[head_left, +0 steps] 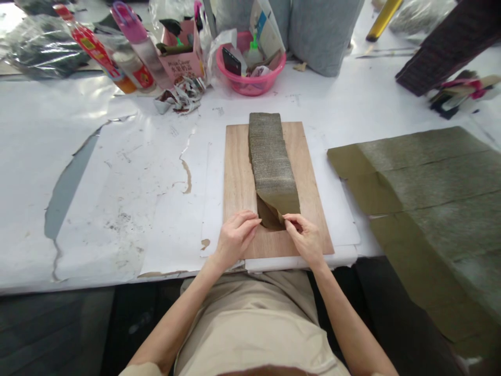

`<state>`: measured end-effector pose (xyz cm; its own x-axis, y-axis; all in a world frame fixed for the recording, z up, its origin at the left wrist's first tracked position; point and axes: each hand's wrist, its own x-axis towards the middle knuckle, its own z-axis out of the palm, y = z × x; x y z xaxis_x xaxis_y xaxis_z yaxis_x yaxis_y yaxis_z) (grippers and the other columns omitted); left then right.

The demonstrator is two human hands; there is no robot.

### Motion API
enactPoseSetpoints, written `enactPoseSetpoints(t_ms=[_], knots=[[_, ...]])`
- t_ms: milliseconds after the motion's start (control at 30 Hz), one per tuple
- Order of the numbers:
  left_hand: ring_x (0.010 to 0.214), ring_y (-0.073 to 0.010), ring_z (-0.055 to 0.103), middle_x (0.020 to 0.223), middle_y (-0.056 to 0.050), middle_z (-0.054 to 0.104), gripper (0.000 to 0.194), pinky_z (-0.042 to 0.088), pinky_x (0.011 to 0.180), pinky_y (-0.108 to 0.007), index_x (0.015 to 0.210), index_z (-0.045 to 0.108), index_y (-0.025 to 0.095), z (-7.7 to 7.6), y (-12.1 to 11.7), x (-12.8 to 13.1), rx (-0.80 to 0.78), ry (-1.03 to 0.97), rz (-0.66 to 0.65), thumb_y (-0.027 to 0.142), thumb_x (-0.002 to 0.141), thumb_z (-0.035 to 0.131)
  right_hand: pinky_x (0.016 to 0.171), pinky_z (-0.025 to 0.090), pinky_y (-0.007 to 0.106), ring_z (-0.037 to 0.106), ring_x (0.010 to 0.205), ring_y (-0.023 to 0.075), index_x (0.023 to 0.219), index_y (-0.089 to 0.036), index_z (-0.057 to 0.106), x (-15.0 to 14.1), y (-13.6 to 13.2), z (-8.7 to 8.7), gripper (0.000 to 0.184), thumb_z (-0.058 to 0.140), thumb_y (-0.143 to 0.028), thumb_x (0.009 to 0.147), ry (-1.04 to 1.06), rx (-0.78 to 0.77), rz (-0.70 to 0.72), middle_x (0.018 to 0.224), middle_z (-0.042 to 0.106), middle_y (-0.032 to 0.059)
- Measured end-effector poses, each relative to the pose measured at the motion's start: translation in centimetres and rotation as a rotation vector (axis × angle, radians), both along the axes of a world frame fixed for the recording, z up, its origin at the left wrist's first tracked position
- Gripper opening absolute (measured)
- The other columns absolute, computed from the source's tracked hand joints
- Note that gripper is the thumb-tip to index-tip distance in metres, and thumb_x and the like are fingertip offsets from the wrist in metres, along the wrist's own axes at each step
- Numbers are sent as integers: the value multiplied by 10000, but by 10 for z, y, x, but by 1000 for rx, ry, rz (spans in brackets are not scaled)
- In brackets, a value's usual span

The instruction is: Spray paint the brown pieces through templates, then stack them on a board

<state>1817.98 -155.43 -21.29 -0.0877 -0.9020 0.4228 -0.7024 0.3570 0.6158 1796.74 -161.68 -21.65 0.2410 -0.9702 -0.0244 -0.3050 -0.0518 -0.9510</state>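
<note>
A stack of overlapping olive fabric pieces [271, 151] lies lengthwise on a thin wooden board [238, 172]. At its near end, the top layer is folded up at the corner and shows a darker underside. My right hand [305, 237] pinches that lifted corner between thumb and fingers. On the other side, my left hand [237, 235] is closed, its fingertips pinched at the left edge of the same near end. The exact grip of the left fingertips is partly hidden.
Large olive fabric sheets [422, 209] spread over the table's right side and hang past its edge. Behind stand a pink basket [250, 86] with small items, a pink box [183, 62], a red bottle [94, 47] and grey rolls [324, 36]. The white table covering [156, 156] is torn.
</note>
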Motion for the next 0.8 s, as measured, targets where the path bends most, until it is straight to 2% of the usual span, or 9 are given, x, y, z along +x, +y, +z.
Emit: enactPoseSetpoints(t_ms=[167,300,367,467,567,633,700,733,800], knots=[[1135,-223,601,1099,-94,690,214,519,980,-417,1091,649,198,2,-11,-9,-28,-93,-20,134,916,543,767,568,320,686,788,184,890,-184,701,-1,-5,4,206,580,-347,854,-17,57,24,894,730,48],[1230,-273,560,1245,-128,655,287,483,1017,-455,1191,620,171,-1,-23,-17,64,-313,-56,221,909,590,714,549,301,659,754,175,867,-180,692,1,-2,4,197,604,-354,836,-40,67,15,848,711,40],[1248,-297,548,1320,-145,612,365,466,1020,-474,1248,591,168,-4,-27,-20,114,-409,-29,271,899,618,635,521,272,618,675,153,851,-185,671,0,-2,0,190,618,-366,824,-102,108,-108,761,673,13],[1253,-295,545,1365,-136,585,369,449,1021,-469,1270,577,175,-7,-29,-23,127,-477,9,287,919,588,559,474,245,549,597,127,809,-206,581,-14,-11,-7,168,598,-373,816,-319,120,-436,683,584,-34],[1255,-287,543,1377,-128,577,355,435,1028,-467,1275,573,186,-9,-27,-24,125,-485,15,281,934,560,667,510,286,588,715,147,780,-230,494,-39,-26,-4,121,549,-335,803,-484,-37,-728,760,564,-34],[1262,-289,535,1383,-129,571,360,432,1033,-472,1281,569,185,-10,-27,-24,137,-468,9,278,933,559,754,514,311,604,800,158,773,-235,475,-55,-30,8,91,528,-302,806,-512,-150,-823,794,555,-33],[1270,-293,525,1382,-131,569,359,432,1042,-481,1277,571,177,-10,-28,-22,150,-428,-5,269,931,561,792,507,322,611,836,168,780,-230,495,-61,-23,24,71,538,-267,823,-429,-257,-821,811,562,-25],[1270,-288,524,1369,-127,578,339,433,1047,-479,1260,582,176,-9,-28,-20,155,-386,-19,258,932,556,803,504,328,616,858,178,795,-224,522,-60,-16,32,55,549,-250,834,-325,-301,-755,837,582,-10],[1246,-257,542,1321,-113,606,281,447,1049,-446,1209,612,183,-7,-26,-13,178,-240,-29,226,947,520,816,504,338,624,908,201,845,-215,579,-48,4,43,22,563,-219,859,-43,-334,-453,923,632,33]])
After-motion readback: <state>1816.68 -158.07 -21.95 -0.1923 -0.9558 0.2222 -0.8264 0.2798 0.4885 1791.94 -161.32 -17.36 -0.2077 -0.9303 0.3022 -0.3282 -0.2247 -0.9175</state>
